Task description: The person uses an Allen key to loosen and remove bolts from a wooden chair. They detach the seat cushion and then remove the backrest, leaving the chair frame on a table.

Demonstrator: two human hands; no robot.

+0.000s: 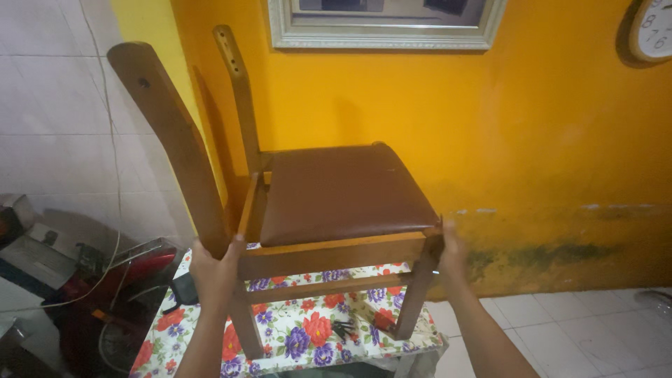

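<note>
The head view shows a wooden chair [329, 203] with a brown padded seat [343, 192], standing on a table covered by a flowered cloth [294, 336]. The chair is the landmark here. The left hand [213, 269] grasps it at the rear corner of the seat frame, where a tall back post [171, 140] rises; the fingers wrap the wood. The right hand [448, 248] clasps the chair's opposite front corner, above the front leg [413, 294], palm pressed to the frame. A second back post [241, 91] stands behind the first, with no crosspieces joining the two. Under the chair, on the cloth, lies a small dark object [341, 329], too small to identify. Behind the chair is an orange wall [546, 140], with a framed picture [385, 28] above and a clock [654, 31] to the upper right. Left of the chair stands a red machine [133, 280].
</note>
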